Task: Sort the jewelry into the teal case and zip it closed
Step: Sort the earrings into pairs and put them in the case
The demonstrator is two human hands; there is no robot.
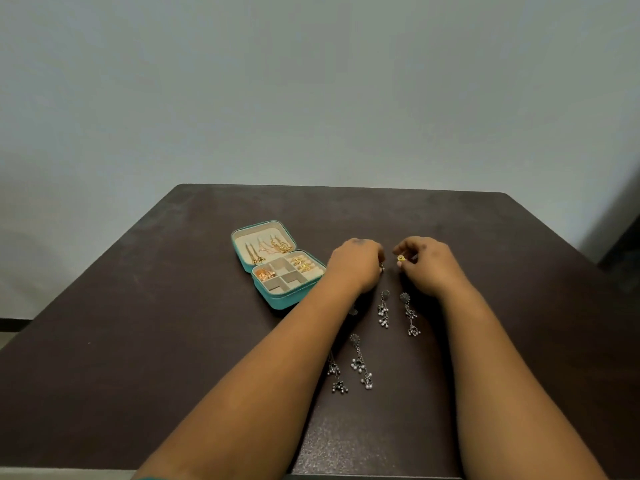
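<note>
Nearest the viewer, two silver drop earrings lie on the dark table [138, 341]: one [361, 362] fully visible, the other [336, 375] partly covered by the left forearm. Beyond them, a second silver pair lies side by side between the wrists, one to the left [383, 309] and one to the right [410, 315].

Farther out, both hands hover close together above the table. The right hand [427, 265] has its fingers curled and pinches a small gold earring [401, 258] at the fingertips. The left hand [356, 263] has its fingers curled downward; a small dark item [381, 267] shows at its fingertips, but whether it is grasped cannot be determined.

To the left of the left hand, the teal case [277, 299] lies open and unzipped on the table. Its near half holds divided compartments containing gold rings [302, 265] and an orange-gold piece [266, 274]. Its far half, the lid, holds gold chains [273, 245].
</note>
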